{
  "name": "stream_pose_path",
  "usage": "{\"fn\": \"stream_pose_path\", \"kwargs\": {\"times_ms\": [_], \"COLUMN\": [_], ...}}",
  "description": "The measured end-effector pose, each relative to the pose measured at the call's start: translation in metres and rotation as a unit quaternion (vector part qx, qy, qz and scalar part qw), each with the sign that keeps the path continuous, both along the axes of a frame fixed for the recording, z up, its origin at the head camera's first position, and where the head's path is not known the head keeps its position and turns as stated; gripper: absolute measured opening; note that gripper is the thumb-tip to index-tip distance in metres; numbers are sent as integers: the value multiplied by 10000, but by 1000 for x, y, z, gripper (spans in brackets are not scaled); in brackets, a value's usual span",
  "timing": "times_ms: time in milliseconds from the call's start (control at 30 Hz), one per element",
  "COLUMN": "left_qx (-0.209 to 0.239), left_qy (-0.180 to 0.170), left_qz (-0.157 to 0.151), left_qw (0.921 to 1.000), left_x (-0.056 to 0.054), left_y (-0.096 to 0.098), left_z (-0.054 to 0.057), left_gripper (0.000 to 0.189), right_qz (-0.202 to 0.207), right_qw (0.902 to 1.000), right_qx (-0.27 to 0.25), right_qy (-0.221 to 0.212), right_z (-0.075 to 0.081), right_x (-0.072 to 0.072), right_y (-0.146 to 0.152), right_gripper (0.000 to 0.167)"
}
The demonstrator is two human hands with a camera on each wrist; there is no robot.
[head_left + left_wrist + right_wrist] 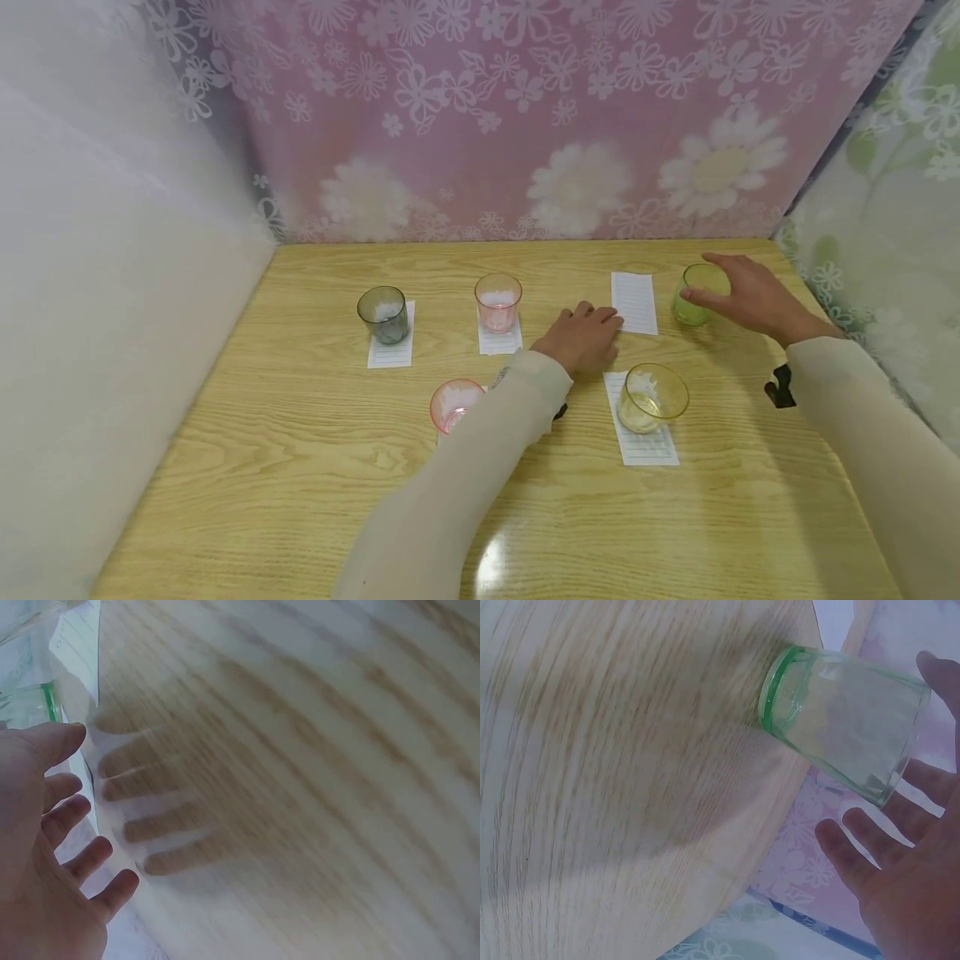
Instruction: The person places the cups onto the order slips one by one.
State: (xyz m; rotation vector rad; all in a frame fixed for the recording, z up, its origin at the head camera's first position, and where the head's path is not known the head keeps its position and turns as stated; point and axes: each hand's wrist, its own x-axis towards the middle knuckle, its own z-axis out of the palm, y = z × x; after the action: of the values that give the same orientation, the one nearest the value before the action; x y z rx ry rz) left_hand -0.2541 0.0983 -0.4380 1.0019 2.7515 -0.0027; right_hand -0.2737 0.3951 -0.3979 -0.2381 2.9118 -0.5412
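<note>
A green glass (pixel 689 315) stands upright at the right rear of the wooden table, off any paper. My right hand (pixel 752 298) arches beside its rim, thumb on the near side and fingers on the far side. Seen from the right wrist, the thumb and spread fingers lie around the mouth of the glass (pixel 855 720), loosely parted. My left hand (pixel 579 340), palm down with fingers outstretched, hovers low near a bare slip of lined paper (pixel 634 302). From the left wrist, its fingers (pixel 114 891) are spread and hold nothing, casting shadows on the tabletop.
A yellow glass (pixel 651 400) stands on lined paper between the forearms. Two pinkish glasses, one behind (pixel 498 313) and one partly beside the left sleeve (pixel 452 408), and a grey glass (pixel 387 321) are further left. A floral curtain (pixel 480 167) backs the table.
</note>
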Motion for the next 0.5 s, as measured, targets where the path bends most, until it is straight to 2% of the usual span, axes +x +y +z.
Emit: {"fn": "stream_pose_path", "kwargs": {"times_ms": [500], "left_qx": [-59], "left_qy": [-104], "left_qz": [-42], "left_qw": [9999], "left_x": [0], "left_y": [0], "left_z": [-5], "left_gripper": [54], "right_qz": [-82], "right_qw": [9999], "right_qx": [9], "right_qy": [-57], "right_z": [-4], "right_x": [2], "right_y": [1], "right_gripper": [103]}}
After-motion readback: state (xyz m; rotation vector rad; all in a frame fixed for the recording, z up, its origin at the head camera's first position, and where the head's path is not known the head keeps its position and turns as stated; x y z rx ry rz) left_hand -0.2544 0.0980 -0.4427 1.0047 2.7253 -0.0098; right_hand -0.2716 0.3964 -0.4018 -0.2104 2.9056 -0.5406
